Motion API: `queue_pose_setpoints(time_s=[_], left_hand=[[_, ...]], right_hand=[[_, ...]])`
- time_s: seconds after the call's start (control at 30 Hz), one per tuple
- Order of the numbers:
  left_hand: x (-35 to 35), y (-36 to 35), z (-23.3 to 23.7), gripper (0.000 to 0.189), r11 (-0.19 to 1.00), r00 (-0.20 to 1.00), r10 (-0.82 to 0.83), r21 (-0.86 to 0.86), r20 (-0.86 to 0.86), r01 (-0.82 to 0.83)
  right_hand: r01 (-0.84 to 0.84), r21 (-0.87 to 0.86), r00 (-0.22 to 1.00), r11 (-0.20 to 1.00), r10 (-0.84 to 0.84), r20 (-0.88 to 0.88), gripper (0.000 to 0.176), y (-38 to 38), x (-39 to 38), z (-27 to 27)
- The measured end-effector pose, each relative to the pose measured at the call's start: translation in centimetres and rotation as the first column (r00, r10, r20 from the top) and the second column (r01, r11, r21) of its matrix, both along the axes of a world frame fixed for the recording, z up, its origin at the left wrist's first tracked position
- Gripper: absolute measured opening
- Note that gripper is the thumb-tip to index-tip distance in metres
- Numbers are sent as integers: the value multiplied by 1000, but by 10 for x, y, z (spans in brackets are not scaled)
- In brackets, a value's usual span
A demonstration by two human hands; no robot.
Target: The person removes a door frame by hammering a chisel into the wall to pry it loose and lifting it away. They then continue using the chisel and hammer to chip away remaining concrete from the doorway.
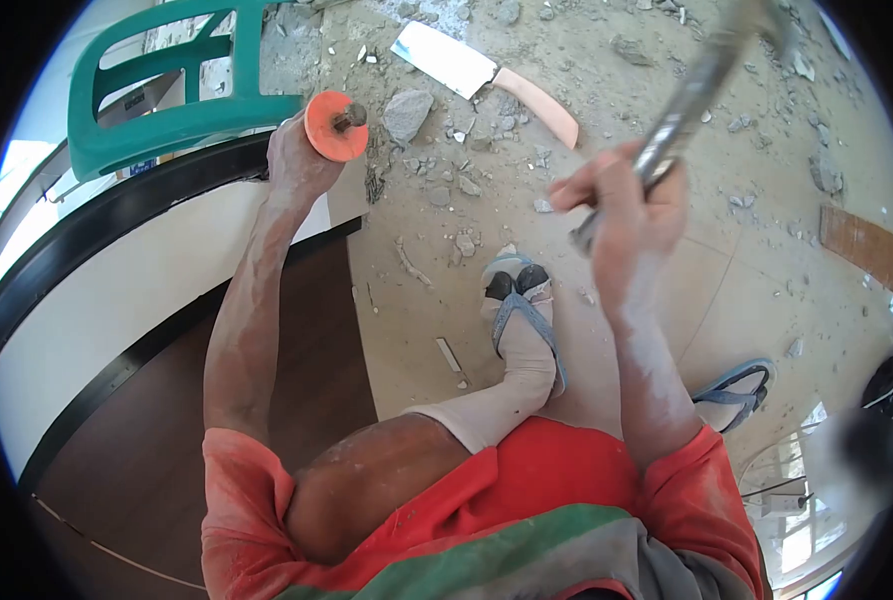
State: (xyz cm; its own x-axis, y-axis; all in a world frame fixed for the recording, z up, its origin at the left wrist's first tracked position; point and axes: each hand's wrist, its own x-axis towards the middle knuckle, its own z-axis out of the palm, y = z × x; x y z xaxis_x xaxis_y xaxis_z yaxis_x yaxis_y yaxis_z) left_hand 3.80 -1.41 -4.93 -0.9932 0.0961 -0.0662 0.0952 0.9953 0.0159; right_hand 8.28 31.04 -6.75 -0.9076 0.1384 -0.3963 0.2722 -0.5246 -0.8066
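A chisel with a round orange hand guard (325, 128) is in my left hand (301, 160), its metal head pointing up at the camera. My left fingers are wrapped round it below the guard, and its tip is hidden. My right hand (638, 205) grips a hammer (688, 100) by its metal handle, raised and tilted to the upper right. The hammer's head is blurred at the top edge. A cleaver (446, 60) with a pale pinkish handle lies on the floor between the two hands.
Rubble and a larger grey stone (406, 115) lie on the dusty floor. At the upper left stands a green plastic chair (181, 118), beside a black-edged white panel (116, 270). A brown piece (859, 243) lies at right. My sandalled feet are below.
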Motion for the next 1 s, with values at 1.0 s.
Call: queue_pose_setpoints(time_s=[1.0], left_hand=[[0, 6, 3, 25, 998, 998, -64, -16, 2, 64]], right_hand=[[260, -45, 960, 964, -263, -93, 9, 7, -2, 5]])
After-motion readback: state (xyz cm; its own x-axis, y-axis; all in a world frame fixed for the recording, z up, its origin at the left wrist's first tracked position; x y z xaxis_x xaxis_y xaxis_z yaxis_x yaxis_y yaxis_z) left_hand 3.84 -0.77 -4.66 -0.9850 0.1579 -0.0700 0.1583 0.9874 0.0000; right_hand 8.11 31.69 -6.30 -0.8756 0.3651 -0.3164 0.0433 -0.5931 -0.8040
